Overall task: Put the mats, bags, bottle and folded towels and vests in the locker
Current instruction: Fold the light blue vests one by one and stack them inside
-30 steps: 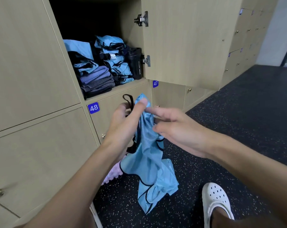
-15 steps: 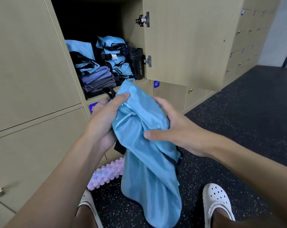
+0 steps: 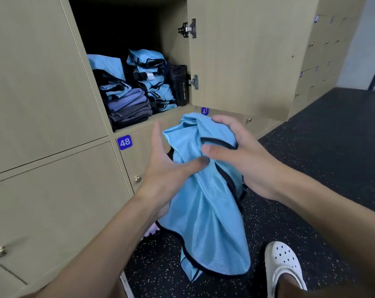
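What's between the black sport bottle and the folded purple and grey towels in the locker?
A stack of folded light-blue vests with black trim, in the head view.

One wide-angle head camera looks forward and down, close over both forearms. The left hand (image 3: 167, 168), right hand (image 3: 244, 160) and blue vest (image 3: 203, 211) fill the centre. The open locker (image 3: 173, 52) sits upper left, its back probably too dark to read.
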Demonstrator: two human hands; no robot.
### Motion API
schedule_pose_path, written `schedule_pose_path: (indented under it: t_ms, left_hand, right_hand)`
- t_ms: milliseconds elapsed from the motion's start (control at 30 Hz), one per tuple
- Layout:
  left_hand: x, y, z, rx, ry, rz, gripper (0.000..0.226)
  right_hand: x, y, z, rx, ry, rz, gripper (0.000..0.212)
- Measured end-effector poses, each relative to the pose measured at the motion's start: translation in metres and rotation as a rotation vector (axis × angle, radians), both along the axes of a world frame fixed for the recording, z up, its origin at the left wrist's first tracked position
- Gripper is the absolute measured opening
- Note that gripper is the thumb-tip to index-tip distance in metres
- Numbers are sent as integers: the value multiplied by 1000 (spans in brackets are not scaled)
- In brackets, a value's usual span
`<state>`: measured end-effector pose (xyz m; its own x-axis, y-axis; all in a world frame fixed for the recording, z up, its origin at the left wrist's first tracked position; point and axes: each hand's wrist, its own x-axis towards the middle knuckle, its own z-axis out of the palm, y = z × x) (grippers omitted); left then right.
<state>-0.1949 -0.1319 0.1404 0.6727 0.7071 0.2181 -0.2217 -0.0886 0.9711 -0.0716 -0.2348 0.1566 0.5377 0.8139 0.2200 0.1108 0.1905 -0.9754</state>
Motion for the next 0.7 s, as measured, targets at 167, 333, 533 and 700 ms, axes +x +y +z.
schedule_pose_path:
  t_ms: [167, 333, 533, 700]
  left_hand:
    - [1, 15, 5, 84, -22, 115, 119]
    - [0, 15, 8, 133, -32, 155, 107]
    - [-4, 18, 7, 394, 53, 202, 110]
    - [-9, 19, 9, 355, 166, 37, 128]
  right_hand:
    - [4, -6, -1, -137, -226, 217, 80]
    - [4, 2, -6, -102, -331, 16, 52]
    - [4, -2, -3, -8, -180, 6, 27]
    - [3, -1, 1, 41, -47, -19, 40]
